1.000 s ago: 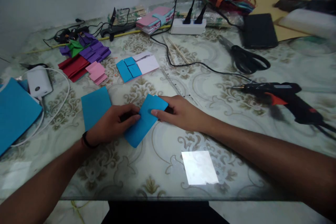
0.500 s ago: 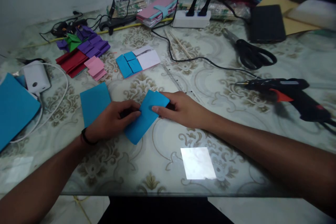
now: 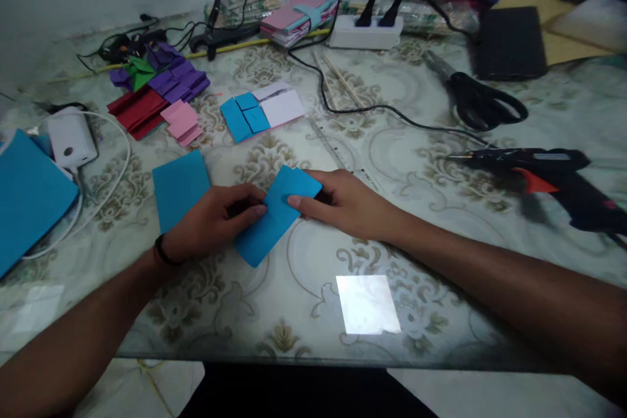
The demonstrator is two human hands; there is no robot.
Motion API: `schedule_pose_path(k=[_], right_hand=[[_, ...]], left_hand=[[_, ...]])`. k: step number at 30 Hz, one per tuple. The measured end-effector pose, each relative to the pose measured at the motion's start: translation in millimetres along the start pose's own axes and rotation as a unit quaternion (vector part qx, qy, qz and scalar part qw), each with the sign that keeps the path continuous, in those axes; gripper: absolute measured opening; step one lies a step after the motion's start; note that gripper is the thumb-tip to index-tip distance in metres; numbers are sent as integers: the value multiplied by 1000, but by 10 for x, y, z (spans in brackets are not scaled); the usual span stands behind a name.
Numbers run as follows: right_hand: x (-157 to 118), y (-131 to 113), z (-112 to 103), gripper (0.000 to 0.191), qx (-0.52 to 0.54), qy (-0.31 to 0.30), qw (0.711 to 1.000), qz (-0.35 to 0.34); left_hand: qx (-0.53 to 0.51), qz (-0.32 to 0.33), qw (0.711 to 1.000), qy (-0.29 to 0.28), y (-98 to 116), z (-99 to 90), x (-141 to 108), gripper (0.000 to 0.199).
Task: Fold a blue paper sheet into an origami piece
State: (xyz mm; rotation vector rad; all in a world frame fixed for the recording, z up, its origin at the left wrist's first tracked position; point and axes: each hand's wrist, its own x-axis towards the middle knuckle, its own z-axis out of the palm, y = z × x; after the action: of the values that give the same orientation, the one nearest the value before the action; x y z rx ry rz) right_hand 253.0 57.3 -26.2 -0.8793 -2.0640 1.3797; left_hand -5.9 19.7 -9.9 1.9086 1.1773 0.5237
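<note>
Both hands hold a folded blue paper [image 3: 274, 225] slanting above the table's near middle. My left hand [image 3: 218, 215] pinches its left edge between thumb and fingers, and a dark band circles that wrist. At the upper right corner, my right hand [image 3: 337, 201] grips the paper with the thumb on top and the fingers behind it. Another blue paper piece [image 3: 180, 179] lies flat, partly covered by my left hand. Beyond the hands sits a white card [image 3: 281, 106] with blue folded pieces on its left half. A clear ruler [image 3: 336, 147] lies past my right hand.
Black-handled scissors [image 3: 482, 101] and a black glue gun [image 3: 539, 163] lie on the right. A white power strip [image 3: 366, 34] with a trailing black cord stands at the back. Folded purple paper [image 3: 180, 81], a white device [image 3: 72, 137] and blue sheets [image 3: 32, 199] are on the left.
The camera view has shifted slightly, so the table items appear a little farther right. Both hands keep the same grip on the blue paper.
</note>
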Motion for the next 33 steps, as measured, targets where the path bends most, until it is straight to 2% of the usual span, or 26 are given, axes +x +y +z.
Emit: schedule_pose_path(k=[33], right_hand=[[6,23,-12,37,-35,6,999,-28]], left_hand=[[16,9,1000,12,16,1,7,21]])
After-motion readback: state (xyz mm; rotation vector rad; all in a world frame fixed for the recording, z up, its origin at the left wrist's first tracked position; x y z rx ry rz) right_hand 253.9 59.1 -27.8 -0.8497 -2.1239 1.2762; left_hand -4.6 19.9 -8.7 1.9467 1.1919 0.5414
